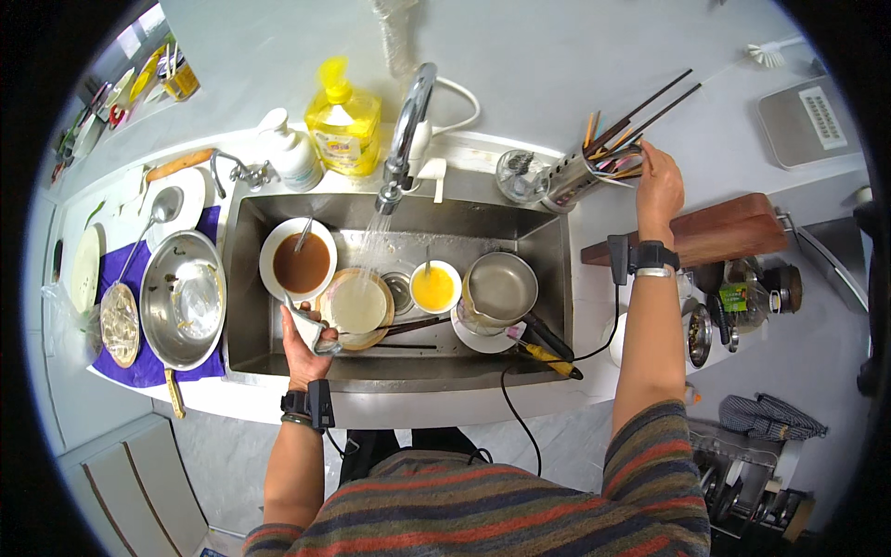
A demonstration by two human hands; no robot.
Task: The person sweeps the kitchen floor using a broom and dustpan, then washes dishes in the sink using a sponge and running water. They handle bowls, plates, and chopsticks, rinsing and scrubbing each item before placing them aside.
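My left hand [304, 363] grips a pale folded dishcloth [306, 330] over the sink's front left. At the far right, the fingers of my right hand [660, 189] meet the mouth of a perforated metal utensil holder [565, 182]. Chopsticks [658, 111] stick out of it at a slant; whether the fingers pinch one is unclear. Water runs from the faucet [411, 118] onto a stacked bowl [358, 306] of cloudy water in the steel sink [452, 365]. Also there are a bowl [332, 259] of brown liquid, a small bowl [456, 280] of yellow liquid and a saucepan [502, 282].
Dark chopsticks [411, 326] and a yellow-handled utensil [550, 356] lie in the sink. Left of it, a steel pan [182, 299] and a ladle [166, 206] rest. Soap bottles [342, 132] stand behind. A wooden cutting board [724, 230] is near my right wrist, where a cable [616, 313] hangs.
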